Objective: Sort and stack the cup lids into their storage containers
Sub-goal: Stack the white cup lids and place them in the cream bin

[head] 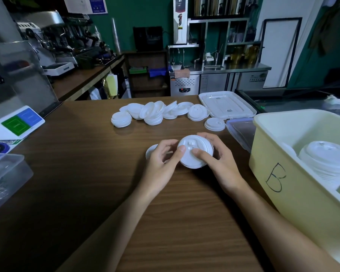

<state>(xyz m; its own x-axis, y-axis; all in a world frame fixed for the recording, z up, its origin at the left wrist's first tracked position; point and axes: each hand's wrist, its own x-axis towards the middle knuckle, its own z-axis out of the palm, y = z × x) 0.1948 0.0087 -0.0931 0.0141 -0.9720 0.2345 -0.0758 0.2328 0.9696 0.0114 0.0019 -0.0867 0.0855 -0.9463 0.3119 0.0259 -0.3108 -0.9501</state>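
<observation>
A short stack of white cup lids point(192, 154) sits on the wooden table in front of me, held between both hands. My left hand point(163, 160) grips its left side with the thumb on top. My right hand point(216, 156) grips its right side, thumb on top too. Another white lid point(150, 151) peeks out behind my left hand. Several loose and stacked lids point(151, 113) lie in a heap further back. A pale yellow bin point(283, 173) marked "B" stands at the right and holds a stack of lids point(326, 161).
A white container lid point(226, 104) and a clear one point(241, 132) lie by the bin. A clear plastic box point(6, 173) stands at the left edge, with a green and blue sign point(18, 122) behind it. Bare table surface point(165, 222) lies near me.
</observation>
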